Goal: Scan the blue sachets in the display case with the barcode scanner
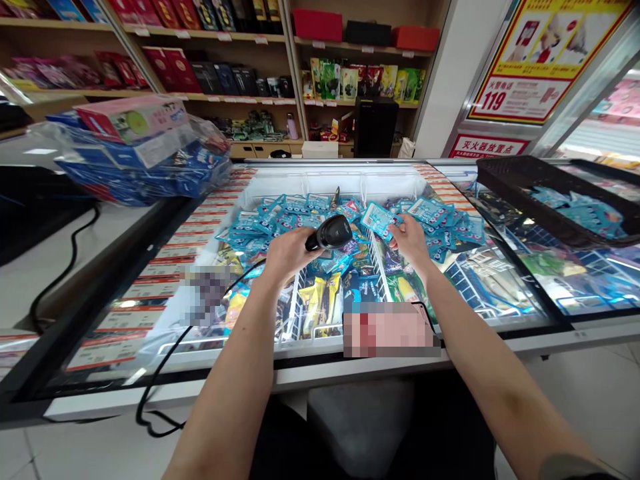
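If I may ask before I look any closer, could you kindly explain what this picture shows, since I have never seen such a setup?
Certainly. There is no machine arm here, just a person's two bare hands. The single picture comes from a camera worn on the head, looking forward and down.

The left hand grips a black handheld scanner. The right hand holds a light-blue packet by its edge.

Below is a freezer cabinet, with baskets of colourful packs visible inside. Two piles of similar packets, a left pile and a right pile, appear to lie on its glass top. To the right, a dark tray holds more; to the left sit plastic-wrapped boxes.
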Demonstrator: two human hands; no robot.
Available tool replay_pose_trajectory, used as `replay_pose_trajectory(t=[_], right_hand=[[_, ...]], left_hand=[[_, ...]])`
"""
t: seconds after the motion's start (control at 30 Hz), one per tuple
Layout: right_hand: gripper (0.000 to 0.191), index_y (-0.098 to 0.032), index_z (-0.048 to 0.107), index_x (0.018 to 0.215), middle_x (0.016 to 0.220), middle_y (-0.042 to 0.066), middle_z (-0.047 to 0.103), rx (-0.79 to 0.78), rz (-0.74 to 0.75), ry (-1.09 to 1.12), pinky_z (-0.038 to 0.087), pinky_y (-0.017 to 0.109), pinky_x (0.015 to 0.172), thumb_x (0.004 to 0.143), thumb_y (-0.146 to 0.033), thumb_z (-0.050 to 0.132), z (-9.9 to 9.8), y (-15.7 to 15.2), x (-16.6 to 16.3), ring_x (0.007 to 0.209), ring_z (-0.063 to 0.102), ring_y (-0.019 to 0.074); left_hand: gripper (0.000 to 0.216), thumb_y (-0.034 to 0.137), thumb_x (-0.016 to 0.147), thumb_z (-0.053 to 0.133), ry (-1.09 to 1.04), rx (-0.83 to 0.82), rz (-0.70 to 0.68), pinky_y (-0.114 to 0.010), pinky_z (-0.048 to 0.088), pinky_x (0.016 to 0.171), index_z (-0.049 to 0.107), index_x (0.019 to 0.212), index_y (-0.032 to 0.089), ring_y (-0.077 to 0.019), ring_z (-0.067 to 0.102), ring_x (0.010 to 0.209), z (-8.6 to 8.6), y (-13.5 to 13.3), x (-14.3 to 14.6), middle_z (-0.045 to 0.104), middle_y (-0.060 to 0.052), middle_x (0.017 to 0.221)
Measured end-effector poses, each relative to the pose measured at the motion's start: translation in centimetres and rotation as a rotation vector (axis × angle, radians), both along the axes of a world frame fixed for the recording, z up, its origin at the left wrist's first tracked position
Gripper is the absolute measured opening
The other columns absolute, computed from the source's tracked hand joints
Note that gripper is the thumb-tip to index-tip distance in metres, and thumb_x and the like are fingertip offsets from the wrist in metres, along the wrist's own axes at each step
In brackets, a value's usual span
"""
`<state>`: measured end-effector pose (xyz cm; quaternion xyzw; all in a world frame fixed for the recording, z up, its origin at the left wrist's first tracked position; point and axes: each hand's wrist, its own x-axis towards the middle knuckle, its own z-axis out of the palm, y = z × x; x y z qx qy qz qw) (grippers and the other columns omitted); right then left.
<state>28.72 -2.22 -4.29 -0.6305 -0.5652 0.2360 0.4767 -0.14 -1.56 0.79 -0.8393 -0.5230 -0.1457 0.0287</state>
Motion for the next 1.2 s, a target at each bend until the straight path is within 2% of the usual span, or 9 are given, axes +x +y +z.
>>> replay_pose_trajectory(t=[0.3, 0.6, 0.83, 1.03, 1.2], right_hand=[[0.052, -0.015, 0.045, 0.123, 0.064, 0.003, 0.060, -0.015, -0.030, -0.008, 0.045, 0.032, 0.039, 0.080, -0.043, 0.050, -0.9, 0.8, 0.6, 0.041, 0.053, 0.0164], [0.051, -0.014, 0.047, 0.123, 0.057, 0.001, 0.056, 0.024, -0.022, -0.129, 0.051, 0.037, 0.061, 0.084, -0.048, 0.044, -1.1, 1.0, 0.8, 0.055, 0.059, 0.0206], [0.049, -0.016, 0.047, 0.121, 0.062, 0.003, 0.057, 0.029, -0.026, -0.158, 0.050, 0.036, 0.059, 0.085, -0.049, 0.043, -1.5, 1.3, 1.0, 0.061, 0.060, 0.0215], [0.050, -0.015, 0.047, 0.121, 0.061, 0.003, 0.058, 0.038, -0.034, -0.174, 0.050, 0.037, 0.065, 0.086, -0.050, 0.042, -1.5, 1.3, 0.9, 0.068, 0.062, 0.0236], [0.050, -0.016, 0.048, 0.120, 0.062, 0.003, 0.058, 0.024, -0.036, -0.160, 0.051, 0.037, 0.062, 0.086, -0.052, 0.042, -1.3, 1.1, 0.7, 0.061, 0.061, 0.0219]], left_hand=[[0.032, 0.047, 0.076, 0.057, -0.062, 0.001, -0.004, -0.026, 0.038, 0.062, 0.063, 0.097, 0.023, -0.0212, 0.062, 0.087, -0.1, -0.1, 0.7, 0.068, -0.003, 0.094], [0.033, 0.044, 0.074, 0.061, -0.091, -0.017, -0.004, -0.025, 0.038, 0.062, 0.064, 0.100, 0.025, -0.0214, 0.063, 0.089, -0.2, -0.1, 1.0, 0.069, -0.002, 0.097], [0.031, 0.046, 0.074, 0.060, -0.082, -0.012, -0.030, -0.025, 0.037, 0.061, 0.064, 0.097, 0.025, -0.0216, 0.062, 0.086, -0.5, 0.1, 0.9, 0.069, -0.002, 0.093], [0.031, 0.045, 0.076, 0.056, -0.041, -0.017, -0.035, -0.025, 0.038, 0.063, 0.063, 0.098, 0.023, -0.0211, 0.062, 0.087, -0.6, 0.2, 1.0, 0.068, -0.003, 0.094], [0.032, 0.043, 0.077, 0.055, -0.038, 0.000, -0.060, -0.025, 0.038, 0.062, 0.063, 0.102, 0.024, -0.0208, 0.062, 0.088, -0.8, 0.2, 1.0, 0.068, -0.003, 0.097]])
